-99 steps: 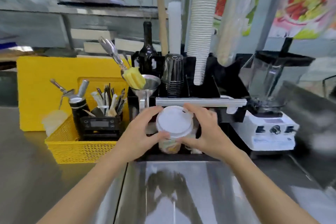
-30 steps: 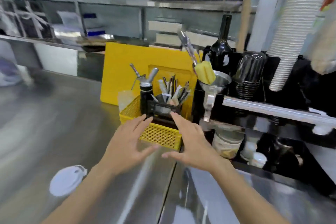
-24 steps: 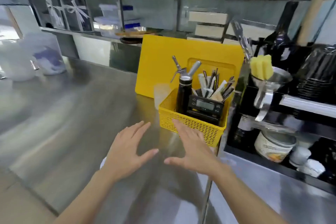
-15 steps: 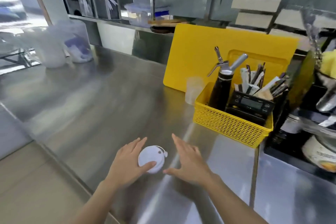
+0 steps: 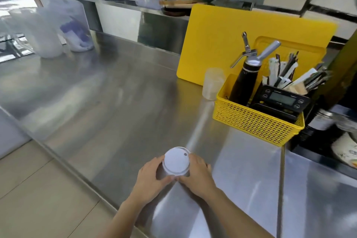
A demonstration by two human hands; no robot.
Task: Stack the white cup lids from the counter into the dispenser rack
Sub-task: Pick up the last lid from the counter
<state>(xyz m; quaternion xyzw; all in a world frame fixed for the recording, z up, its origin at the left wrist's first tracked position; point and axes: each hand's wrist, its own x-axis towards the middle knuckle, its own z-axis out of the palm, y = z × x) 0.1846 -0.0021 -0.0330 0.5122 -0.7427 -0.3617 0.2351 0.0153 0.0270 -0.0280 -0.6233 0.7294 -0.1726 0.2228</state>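
A round white cup lid (image 5: 176, 161) with a small sip hole is held between both my hands, just above the steel counter (image 5: 108, 102) near its front edge. My left hand (image 5: 149, 177) grips its left rim and my right hand (image 5: 196, 175) grips its right rim, fingertips meeting under it. The black dispenser rack (image 5: 316, 141) shows only as a sliver at the far right edge, well away from the lid.
A yellow mesh basket (image 5: 257, 120) with a black whipper bottle (image 5: 245, 81), a scale and packets stands at right. A yellow cutting board (image 5: 216, 44) leans behind it, with a small clear cup (image 5: 212, 83) beside. Translucent jugs (image 5: 46, 31) stand far left. The floor lies beyond the counter's front edge.
My view swung left from the rack to the open counter. Both hands came down around the single lid lying there and now hold it raised a little between them.
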